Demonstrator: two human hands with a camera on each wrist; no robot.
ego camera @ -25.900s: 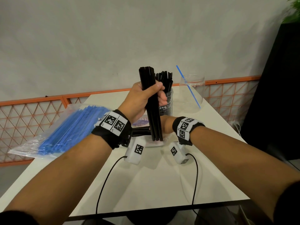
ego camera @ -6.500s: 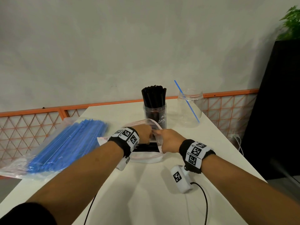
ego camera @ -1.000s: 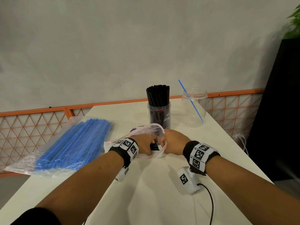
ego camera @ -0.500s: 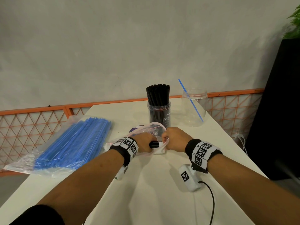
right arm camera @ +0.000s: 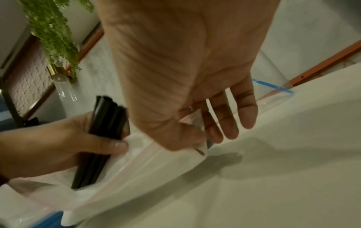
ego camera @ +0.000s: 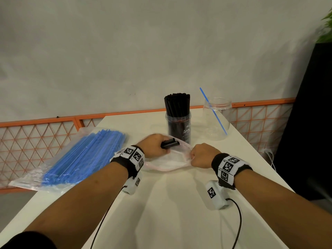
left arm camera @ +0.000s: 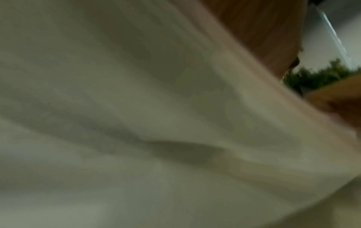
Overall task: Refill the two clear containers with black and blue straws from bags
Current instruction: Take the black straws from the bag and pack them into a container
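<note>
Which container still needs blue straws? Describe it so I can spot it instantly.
On the white table, look to the far right corner. Two clear containers stand there; yours is the right-hand jar, holding a single slanted blue straw, unlike its neighbour packed with black straws.

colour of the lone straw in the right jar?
Blue straw, clearest in the head view.

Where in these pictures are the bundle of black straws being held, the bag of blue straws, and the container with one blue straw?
black straws (ego camera: 170, 143), head view, protruding ends.
bag of blue straws (ego camera: 80, 159), head view, middle of the bundle.
clear container (ego camera: 218, 105), head view, near rim.
</note>
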